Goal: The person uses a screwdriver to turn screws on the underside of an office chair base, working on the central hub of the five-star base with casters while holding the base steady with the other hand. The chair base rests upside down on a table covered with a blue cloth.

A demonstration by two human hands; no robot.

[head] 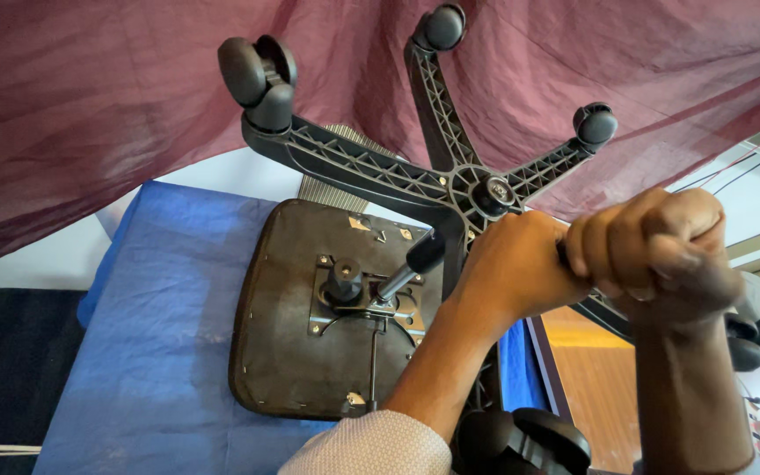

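Observation:
I hold a black five-legged chair base [371,171] with casters up in the air, its hub [488,191] facing me. My left hand [512,268] is wrapped around one leg just below the hub. My right hand [661,251] is closed on the same leg farther out to the right. Below the base, an upturned chair seat [274,361] lies on a blue cloth [151,334]. Its metal mechanism plate carries a black socket [343,280] and a lever with a black handle [422,252].
A maroon fabric [90,105] hangs across the top of the view, behind the base. Casters [257,75] stick out at the leg ends, one near my left elbow [521,440]. A wooden floor [591,387] shows at right and a black mat [2,369] at left.

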